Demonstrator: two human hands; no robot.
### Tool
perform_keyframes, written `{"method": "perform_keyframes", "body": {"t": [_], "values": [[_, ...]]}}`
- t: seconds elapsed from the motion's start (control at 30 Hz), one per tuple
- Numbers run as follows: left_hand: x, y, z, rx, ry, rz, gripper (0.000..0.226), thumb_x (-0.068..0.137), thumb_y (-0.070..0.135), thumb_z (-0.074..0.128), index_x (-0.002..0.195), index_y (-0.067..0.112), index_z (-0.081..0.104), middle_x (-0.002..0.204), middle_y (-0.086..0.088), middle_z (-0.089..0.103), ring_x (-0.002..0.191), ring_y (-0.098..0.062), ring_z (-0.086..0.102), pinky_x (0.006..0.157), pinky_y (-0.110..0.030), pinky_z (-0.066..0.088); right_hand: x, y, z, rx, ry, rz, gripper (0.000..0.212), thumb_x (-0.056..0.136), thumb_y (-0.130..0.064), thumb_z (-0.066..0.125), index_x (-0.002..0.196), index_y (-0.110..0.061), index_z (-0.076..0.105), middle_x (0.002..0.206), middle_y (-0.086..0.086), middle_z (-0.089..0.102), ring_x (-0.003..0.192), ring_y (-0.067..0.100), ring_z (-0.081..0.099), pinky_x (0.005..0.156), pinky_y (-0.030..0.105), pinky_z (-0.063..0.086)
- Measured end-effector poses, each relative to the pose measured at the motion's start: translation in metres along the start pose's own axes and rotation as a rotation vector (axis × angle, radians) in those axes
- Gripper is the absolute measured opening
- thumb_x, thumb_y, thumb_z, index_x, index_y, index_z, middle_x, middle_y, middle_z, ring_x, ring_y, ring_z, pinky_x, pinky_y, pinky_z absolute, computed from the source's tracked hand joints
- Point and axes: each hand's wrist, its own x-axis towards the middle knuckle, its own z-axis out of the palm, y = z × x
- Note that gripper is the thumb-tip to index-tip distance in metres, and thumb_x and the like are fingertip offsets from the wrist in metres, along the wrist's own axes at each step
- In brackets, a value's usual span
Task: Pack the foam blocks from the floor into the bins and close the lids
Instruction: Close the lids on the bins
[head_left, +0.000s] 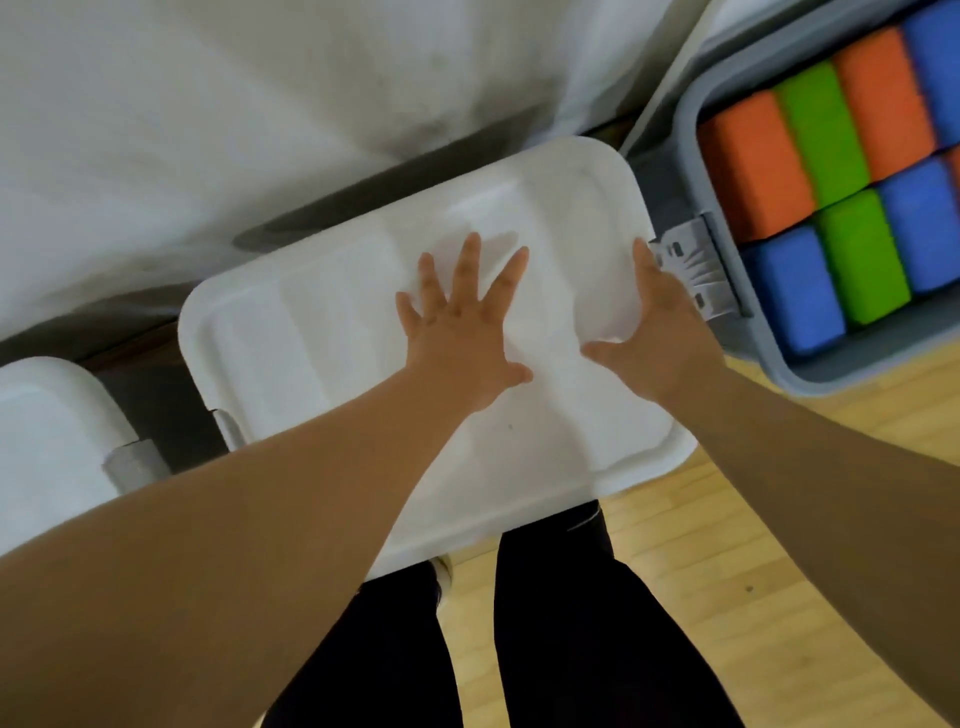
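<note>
Fingers of my left hand (462, 332) spread flat on the middle of the white rectangular plastic lid (311, 332). My right hand (660, 338) lies open at its right edge, thumb splayed. Orange, green and blue foam blocks (826, 130) fill the open grey bin (688, 130) alongside.

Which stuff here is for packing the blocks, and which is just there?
For the job: white lid, under left hand and right hand; open grey bin; foam blocks; second lid.
Just there: white backdrop; wooden floor; black trousers.
</note>
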Motion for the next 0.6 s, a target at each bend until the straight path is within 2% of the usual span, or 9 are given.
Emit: {"method": "perform_keyframes", "body": {"t": [0.17, 0.3, 0.37, 0.43, 0.5, 0.6], "values": [[0.003, -0.008, -0.003, 0.041, -0.124, -0.076, 0.132, 0.073, 0.074, 0.074, 0.143, 0.055, -0.037, 0.159, 0.002, -0.042, 0.146, -0.049, -0.030, 0.114, -0.077, 0.013, 0.001, -0.001, 0.002, 0.012, 0.009, -0.085, 0.112, 0.081, -0.047, 0.079, 0.157, -0.039, -0.003, 0.158, 0.002, 0.033, 0.139, 0.032, 0.043, 0.111, 0.053, 0.044], [0.000, -0.018, 0.000, 0.067, -0.170, -0.141, 0.135, 0.070, 0.072, 0.076, 0.138, 0.058, -0.039, 0.154, 0.005, -0.050, 0.144, -0.048, -0.035, 0.114, -0.077, 0.012, 0.003, -0.008, 0.002, 0.117, -0.015, -0.121, 0.094, 0.088, -0.032, 0.077, 0.156, -0.039, 0.012, 0.151, -0.002, 0.041, 0.136, 0.027, 0.047, 0.108, 0.043, 0.045], [0.000, -0.017, -0.001, 0.067, -0.184, -0.151, 0.135, 0.071, 0.071, 0.076, 0.138, 0.058, -0.040, 0.153, 0.005, -0.051, 0.143, -0.048, -0.036, 0.115, -0.076, 0.012, 0.007, -0.005, 0.003, 0.062, 0.040, -0.109, 0.091, 0.086, -0.039, 0.077, 0.152, -0.039, 0.016, 0.145, 0.003, 0.043, 0.131, 0.031, 0.048, 0.103, 0.047, 0.048], [0.001, -0.016, -0.001, 0.083, -0.189, -0.157, 0.135, 0.071, 0.072, 0.076, 0.138, 0.058, -0.040, 0.152, 0.005, -0.051, 0.144, -0.048, -0.036, 0.115, -0.075, 0.014, 0.011, 0.004, 0.004, -0.004, 0.070, -0.031, 0.100, 0.077, -0.057, 0.079, 0.151, -0.040, 0.013, 0.148, 0.008, 0.037, 0.134, 0.036, 0.040, 0.105, 0.054, 0.045], [0.001, -0.015, -0.001, 0.098, -0.191, -0.162, 0.135, 0.070, 0.073, 0.075, 0.139, 0.057, -0.040, 0.153, 0.004, -0.050, 0.144, -0.048, -0.035, 0.115, -0.074, 0.016, 0.017, 0.015, 0.004, 0.045, -0.012, 0.068, 0.115, 0.069, -0.069, 0.079, 0.154, -0.038, 0.009, 0.153, 0.010, 0.033, 0.139, 0.039, 0.036, 0.109, 0.057, 0.039], [0.000, -0.015, 0.000, 0.102, -0.185, -0.164, 0.136, 0.070, 0.073, 0.076, 0.140, 0.057, -0.039, 0.154, 0.004, -0.049, 0.145, -0.047, -0.035, 0.116, -0.074, 0.015, 0.023, 0.023, 0.005, 0.188, -0.124, 0.155, 0.127, 0.060, -0.076, 0.079, 0.157, -0.033, 0.009, 0.151, 0.006, 0.041, 0.138, 0.037, 0.043, 0.111, 0.058, 0.039]]}}
